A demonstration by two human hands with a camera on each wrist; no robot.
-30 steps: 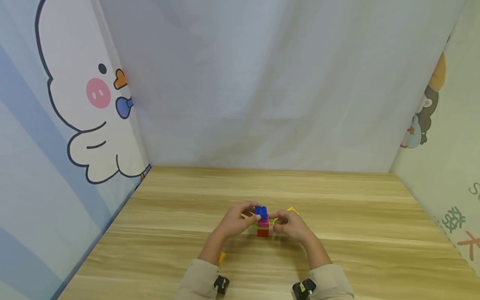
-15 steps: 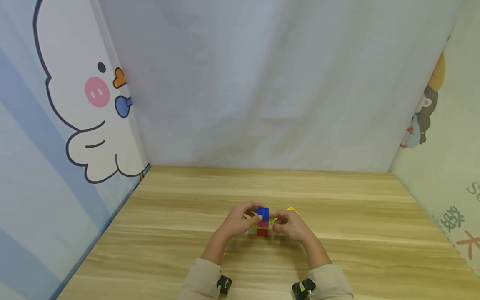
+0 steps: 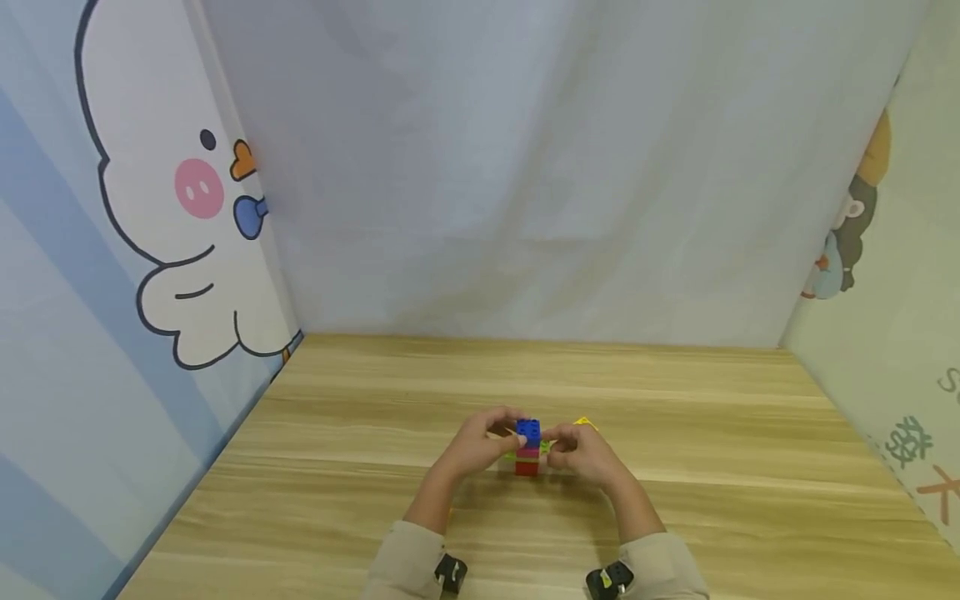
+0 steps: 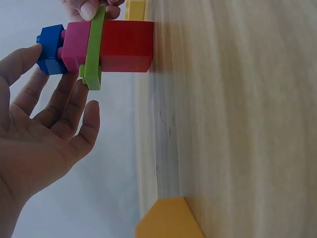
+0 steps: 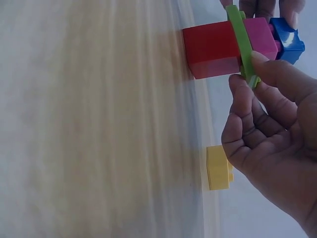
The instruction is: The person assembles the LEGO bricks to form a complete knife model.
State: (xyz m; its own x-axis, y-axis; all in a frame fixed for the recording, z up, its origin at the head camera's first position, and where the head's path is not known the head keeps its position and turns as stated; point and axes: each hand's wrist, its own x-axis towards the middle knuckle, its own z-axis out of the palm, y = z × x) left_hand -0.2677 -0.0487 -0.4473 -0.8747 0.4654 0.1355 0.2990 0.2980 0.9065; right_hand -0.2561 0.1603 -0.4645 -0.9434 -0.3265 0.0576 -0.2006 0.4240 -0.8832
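Note:
A small stack stands upright on the wooden table: a red brick [image 3: 527,468] at the bottom, a long lime-green plate [image 4: 94,49] across it, and a pink brick [image 4: 76,48] on the plate. My left hand [image 3: 482,443] pinches a blue brick [image 3: 528,432] between thumb and fingers over the pink one. Pink studs show in a narrow gap between these two bricks in the left wrist view. On the other side, my right hand [image 3: 585,454] pinches the green plate's right end, thumb on top and fingers below. Its other fingers are curled.
Behind the right hand lies a yellow brick [image 5: 218,167], partly hidden in the head view. A yellow-orange piece [image 4: 169,219] lies nearer the person, by the left forearm. A pale curtain [image 3: 540,208] hangs at the table's far edge.
The blue brick has shifted slightly right with my left hand and now lines up over the pink brick. The right hand stays in place at the plate.

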